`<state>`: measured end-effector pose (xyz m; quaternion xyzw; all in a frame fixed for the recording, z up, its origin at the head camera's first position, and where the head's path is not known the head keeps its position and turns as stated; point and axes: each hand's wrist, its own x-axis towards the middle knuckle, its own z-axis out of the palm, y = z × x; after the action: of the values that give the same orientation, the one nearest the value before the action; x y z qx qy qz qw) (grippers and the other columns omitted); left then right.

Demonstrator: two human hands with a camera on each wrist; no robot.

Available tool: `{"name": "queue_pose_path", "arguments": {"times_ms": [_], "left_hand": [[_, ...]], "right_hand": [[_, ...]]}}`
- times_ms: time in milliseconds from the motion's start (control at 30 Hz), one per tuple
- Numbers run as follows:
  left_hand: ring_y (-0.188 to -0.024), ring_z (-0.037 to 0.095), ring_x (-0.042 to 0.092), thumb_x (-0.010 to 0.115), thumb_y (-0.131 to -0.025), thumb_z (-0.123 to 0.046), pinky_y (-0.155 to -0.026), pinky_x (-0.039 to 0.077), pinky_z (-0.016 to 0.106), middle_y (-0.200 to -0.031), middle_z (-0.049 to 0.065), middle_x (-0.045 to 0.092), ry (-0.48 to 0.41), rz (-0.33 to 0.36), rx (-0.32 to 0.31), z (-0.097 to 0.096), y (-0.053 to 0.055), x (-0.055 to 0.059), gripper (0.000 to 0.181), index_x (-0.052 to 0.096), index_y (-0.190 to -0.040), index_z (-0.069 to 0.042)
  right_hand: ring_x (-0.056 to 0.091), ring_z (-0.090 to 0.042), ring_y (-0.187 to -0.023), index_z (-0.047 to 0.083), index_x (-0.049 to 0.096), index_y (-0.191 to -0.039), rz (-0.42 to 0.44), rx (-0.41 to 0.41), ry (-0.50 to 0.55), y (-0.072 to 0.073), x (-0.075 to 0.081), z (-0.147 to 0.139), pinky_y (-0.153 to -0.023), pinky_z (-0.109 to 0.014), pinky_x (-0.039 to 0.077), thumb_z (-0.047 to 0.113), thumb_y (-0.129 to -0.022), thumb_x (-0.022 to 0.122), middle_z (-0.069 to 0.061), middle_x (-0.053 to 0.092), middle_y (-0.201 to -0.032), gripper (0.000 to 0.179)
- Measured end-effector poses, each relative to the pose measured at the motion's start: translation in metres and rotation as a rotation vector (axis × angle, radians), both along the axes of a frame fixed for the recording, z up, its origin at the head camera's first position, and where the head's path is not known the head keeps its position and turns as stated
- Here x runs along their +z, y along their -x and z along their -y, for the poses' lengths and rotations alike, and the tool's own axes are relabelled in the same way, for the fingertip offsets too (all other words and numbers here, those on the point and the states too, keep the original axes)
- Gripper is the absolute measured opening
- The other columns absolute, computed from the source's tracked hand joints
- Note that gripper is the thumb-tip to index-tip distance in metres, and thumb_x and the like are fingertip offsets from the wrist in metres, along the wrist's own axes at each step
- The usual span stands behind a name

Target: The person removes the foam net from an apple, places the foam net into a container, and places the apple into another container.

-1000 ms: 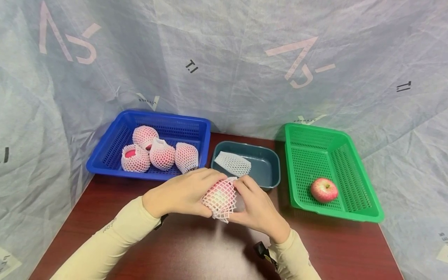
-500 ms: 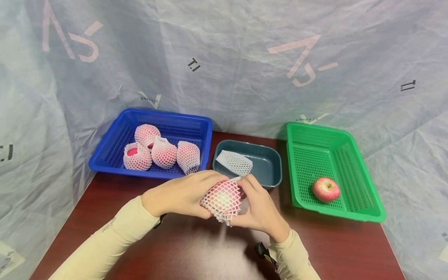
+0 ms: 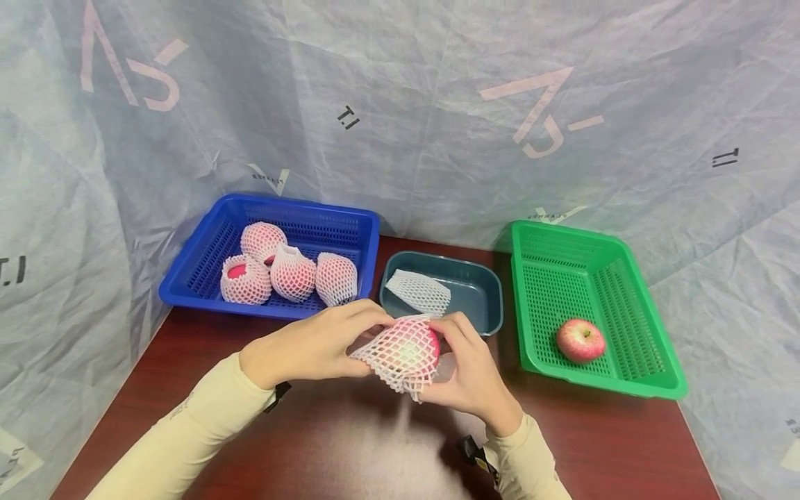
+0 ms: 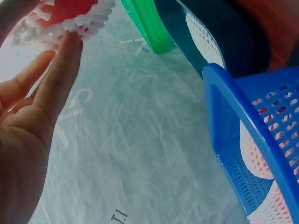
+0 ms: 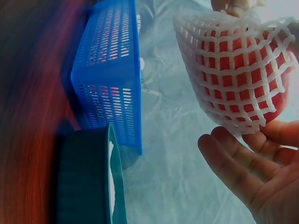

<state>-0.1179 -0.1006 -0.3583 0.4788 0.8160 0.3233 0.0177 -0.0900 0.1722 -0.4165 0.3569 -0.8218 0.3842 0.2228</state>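
Over the table's middle, both hands hold a red apple (image 3: 435, 345) partly covered by a white foam net (image 3: 394, 357). My left hand (image 3: 306, 347) pinches the net's loose left end between thumb and fingers. On the other side my right hand (image 3: 471, 375) grips the apple with thumb and fingertips, where bare red skin shows at the net's edge. In the right wrist view the net (image 5: 233, 79) is stretched over most of the apple (image 5: 281, 100). The left wrist view shows the apple (image 4: 74, 11) only partly, cut off at the top.
A blue basket (image 3: 269, 305) at left holds several net-wrapped apples (image 3: 294, 274). Behind the hands stands a dark teal tray (image 3: 487, 298) with a flattened foam net (image 3: 419, 292). At right, a green basket (image 3: 525, 298) holds one bare apple (image 3: 580, 341). Grey cloth hangs behind.
The foam net has slid leftward on the apple, baring red skin on its right side. The left hand has drawn slightly left with the net; the right hand has shifted slightly right.
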Motion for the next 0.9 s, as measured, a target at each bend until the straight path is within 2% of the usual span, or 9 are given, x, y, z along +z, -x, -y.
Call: {"name": "queue_pose_path", "arguments": {"times_ms": [133, 333, 667, 900], "left_hand": [[-0.097, 0.006, 0.061, 0.075, -0.082, -0.013, -0.083, 0.051, 0.023, -0.107, -0.004, 0.061, -0.032, -0.006, 0.006, 0.003, 0.001, -0.001, 0.038, 0.063, -0.118, -0.01], [-0.08, 0.004, 0.054, 0.072, -0.081, -0.009, -0.07, 0.048, 0.02, -0.093, -0.009, 0.057, -0.074, -0.086, -0.001, 0.005, 0.003, -0.005, 0.019, 0.063, -0.096, -0.017], [-0.076, 0.004, 0.054, 0.071, -0.078, -0.008, -0.066, 0.047, 0.019, -0.087, -0.012, 0.056, -0.133, -0.086, 0.006, 0.009, 0.01, -0.012, 0.017, 0.063, -0.088, -0.019], [-0.076, 0.004, 0.056, 0.072, -0.078, -0.009, -0.067, 0.05, 0.021, -0.086, -0.012, 0.056, -0.165, -0.069, 0.019, 0.011, 0.015, -0.016, 0.016, 0.063, -0.087, -0.019]], "right_hand": [[0.055, -0.017, -0.097, 0.003, 0.061, -0.12, 0.0, -0.014, 0.009, 0.0, -0.002, -0.002, -0.079, -0.025, 0.049, 0.042, -0.056, 0.09, -0.003, 0.056, -0.109, 0.08], [0.055, -0.014, -0.094, 0.004, 0.061, -0.12, 0.039, -0.002, 0.029, 0.002, -0.004, -0.005, -0.076, -0.019, 0.049, 0.038, -0.057, 0.091, -0.003, 0.055, -0.108, 0.078], [0.056, -0.016, -0.095, 0.005, 0.063, -0.122, 0.029, -0.024, 0.066, 0.002, -0.001, -0.013, -0.08, -0.021, 0.048, 0.037, -0.058, 0.088, -0.002, 0.057, -0.108, 0.075], [0.055, -0.018, -0.091, 0.004, 0.065, -0.119, 0.026, -0.077, 0.158, 0.002, -0.003, -0.017, -0.079, -0.022, 0.045, 0.034, -0.06, 0.083, -0.005, 0.06, -0.104, 0.068]]}}
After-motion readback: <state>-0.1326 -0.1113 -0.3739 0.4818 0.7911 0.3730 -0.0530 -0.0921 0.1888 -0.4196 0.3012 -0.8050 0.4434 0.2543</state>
